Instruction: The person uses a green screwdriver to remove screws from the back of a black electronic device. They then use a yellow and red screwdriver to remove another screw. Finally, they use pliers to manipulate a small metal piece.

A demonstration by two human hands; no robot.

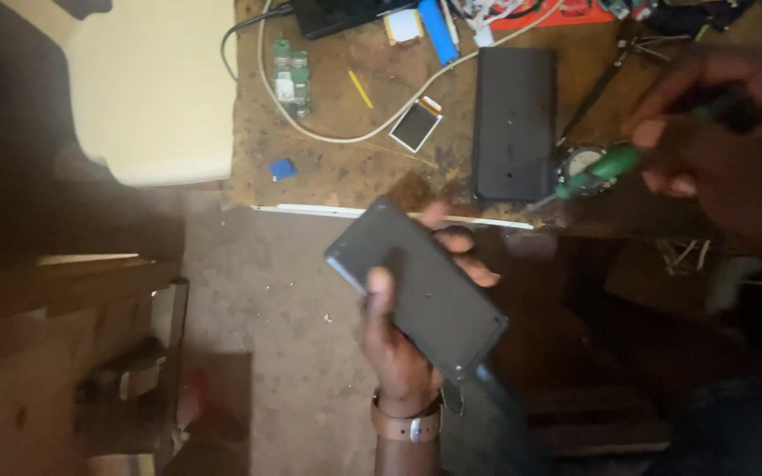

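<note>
one cluttered wooden workbench [346, 167], seemingly concrete floor [266, 353].

- Phone [416, 286] in the left hand [399, 348]: matt dark plastic back.
- Screwdriver [606, 167] handle: glossy green plastic.
- Workbench [337, 167]: rough, scuffed, stained wood.
- Wrist strap [407, 423]: brown leather, metal buckle.
- Cable [354, 137] near the workbench's left edge: smooth white plastic.

Your workbench [346, 167] is a worn brown board, scuffed and stained, with a pale strip along its near edge. On it you have a flat black slab [514, 123] lying lengthwise, a small loose screen [415, 124] just left of it, and a green circuit board [292, 77] further left. A white cable [346, 138] loops between them. A yellow stick [361, 89], a blue tube [438, 30] and a small blue block [282, 168] lie nearby.
</note>
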